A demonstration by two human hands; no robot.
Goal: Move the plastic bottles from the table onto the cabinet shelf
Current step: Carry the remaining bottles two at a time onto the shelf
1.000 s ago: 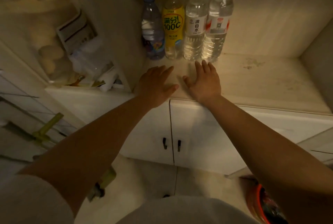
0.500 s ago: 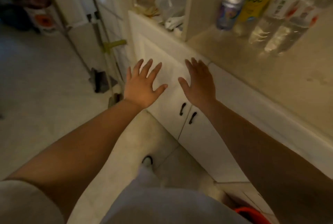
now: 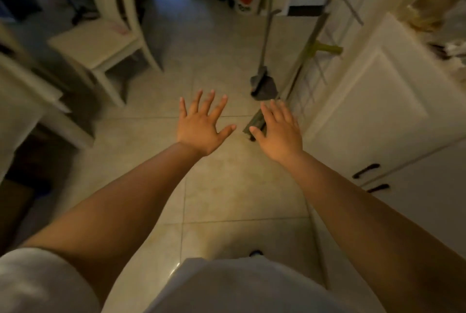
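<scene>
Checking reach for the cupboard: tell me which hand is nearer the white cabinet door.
Right. The right hand hovers just beside the white cabinet door; the left hand is farther away, over the floor.

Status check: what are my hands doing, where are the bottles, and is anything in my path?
Left hand open, empty. Right hand open, empty. No bottles in view. Dustpan on floor ahead, chair to the left.

The cabinet (image 3: 393, 101) runs off the right edge, its shelf seemingly out of view.
</scene>
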